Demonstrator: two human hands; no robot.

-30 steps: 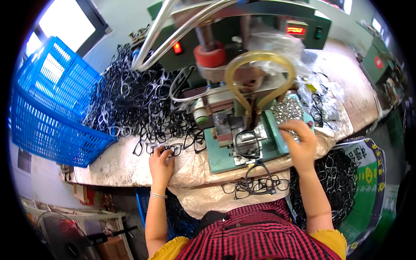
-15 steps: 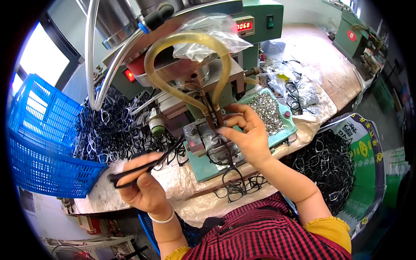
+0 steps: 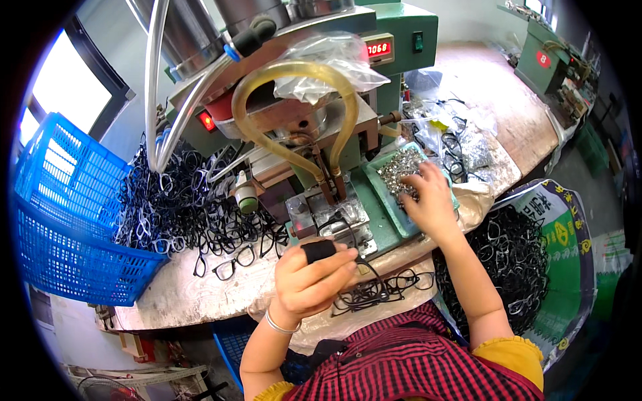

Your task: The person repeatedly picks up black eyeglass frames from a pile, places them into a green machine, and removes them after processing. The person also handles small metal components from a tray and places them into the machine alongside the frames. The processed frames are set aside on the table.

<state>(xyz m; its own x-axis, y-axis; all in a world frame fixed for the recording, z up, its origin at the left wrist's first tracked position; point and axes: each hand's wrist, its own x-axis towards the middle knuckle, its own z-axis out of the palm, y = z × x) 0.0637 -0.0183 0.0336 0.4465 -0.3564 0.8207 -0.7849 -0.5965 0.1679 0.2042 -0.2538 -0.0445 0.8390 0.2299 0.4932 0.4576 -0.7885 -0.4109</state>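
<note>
My left hand [image 3: 313,275], with a black band round a finger, is closed just in front of the machine. At its fingertips is a thin black eyeglass frame [image 3: 374,275], partly hidden by the hand. Beyond the fingers stands a metal clamping block [image 3: 338,217], with two copper-coloured electrodes [image 3: 332,189] above it. My right hand [image 3: 431,204] is over a teal tray [image 3: 406,229] of small shiny metal parts [image 3: 396,172]. Its bent fingers are apart, the tips among the parts; nothing held shows between them.
Black eyeglass frames [image 3: 184,200] lie heaped left of the machine beside a blue basket [image 3: 73,267]. More frames [image 3: 501,257] fill a sack at right. A yellowish hose [image 3: 287,70] loops above the electrodes. Some frames [image 3: 408,284] lie at the table's front edge.
My right hand has left the electrodes and moved right to the parts tray. My left hand has moved right, toward the clamping block; the long dark piece it held no longer shows.
</note>
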